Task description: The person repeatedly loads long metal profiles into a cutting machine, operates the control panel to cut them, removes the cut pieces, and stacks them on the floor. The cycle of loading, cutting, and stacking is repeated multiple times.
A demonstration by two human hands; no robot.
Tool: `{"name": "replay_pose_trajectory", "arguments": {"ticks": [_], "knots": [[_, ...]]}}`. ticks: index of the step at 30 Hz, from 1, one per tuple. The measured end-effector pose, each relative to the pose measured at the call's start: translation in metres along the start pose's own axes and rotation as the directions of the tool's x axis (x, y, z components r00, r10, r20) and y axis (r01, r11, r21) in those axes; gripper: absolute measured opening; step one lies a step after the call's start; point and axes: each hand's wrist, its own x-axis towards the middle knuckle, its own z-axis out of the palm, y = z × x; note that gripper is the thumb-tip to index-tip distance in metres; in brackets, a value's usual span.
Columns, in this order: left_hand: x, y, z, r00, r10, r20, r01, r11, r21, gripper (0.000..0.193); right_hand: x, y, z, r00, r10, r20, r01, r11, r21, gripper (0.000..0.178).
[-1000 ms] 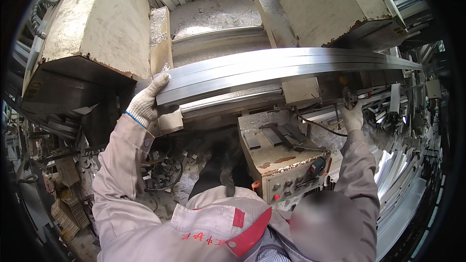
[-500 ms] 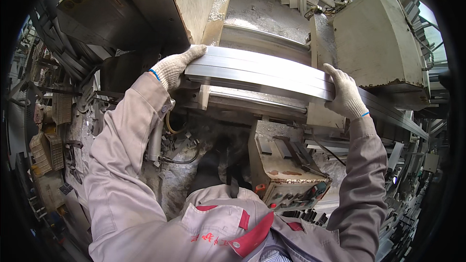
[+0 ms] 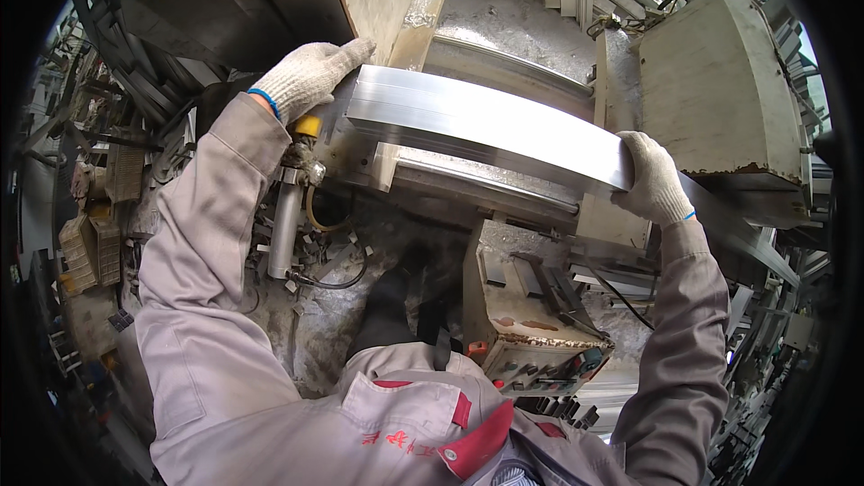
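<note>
A bundle of long silvery aluminium profiles (image 3: 486, 117) lies crosswise over the bed of a machine, its left end squared off and its right part running away past my right hand. My right hand (image 3: 655, 182), in a pale knitted glove, is wrapped round the profiles from the near side, fingers over the top. My left hand (image 3: 310, 76), gloved alike, is beside the left end of the bundle, fingers stretched out toward the cream machine head. Whether its palm touches the profile ends cannot be made out. Below that wrist are a yellow fitting (image 3: 308, 126) and a metal cylinder (image 3: 285, 229).
Cream machine heads stand at left (image 3: 382, 0) and right (image 3: 720, 90). A metal rail (image 3: 486, 182) runs below the profiles. Nearer me is a control box (image 3: 522, 306) with buttons and loose metal pieces on top. Offcuts litter the floor at left.
My left hand has shifted up and left, off the top of the profile end, uncovering the yellow fitting. My right hand's fingers have closed more tightly round the bundle. The view has shifted slightly.
</note>
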Motion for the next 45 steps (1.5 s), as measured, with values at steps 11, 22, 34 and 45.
{"name": "replay_pose_trajectory", "arguments": {"ticks": [11, 22, 34, 45], "knots": [[-0.083, -0.081, 0.289, 0.897, 0.059, 0.437, 0.379, 0.406, -0.832, 0.087, 0.005, -0.003, -0.003, 0.995, 0.066, 0.074, -0.066, 0.998, -0.002, 0.079], [0.014, -0.071, 0.38, 0.815, 0.579, -0.018, 0.278, -0.419, -0.864, 0.093, 0.011, 0.002, 0.003, 0.996, 0.053, 0.076, -0.053, 0.999, 0.004, 0.087], [0.036, -0.05, 0.26, 0.822, 0.549, -0.15, 0.131, -0.438, -0.89, 0.095, 0.071, -0.059, 0.004, 1.0, -0.021, -0.007, 0.022, 0.999, 0.047, 0.084], [0.047, -0.069, 0.247, 0.896, 0.402, -0.189, 0.0, -0.426, -0.905, 0.1, 0.1, -0.084, 0.003, 0.998, -0.057, 0.018, 0.056, 0.998, 0.035, 0.081]]}}
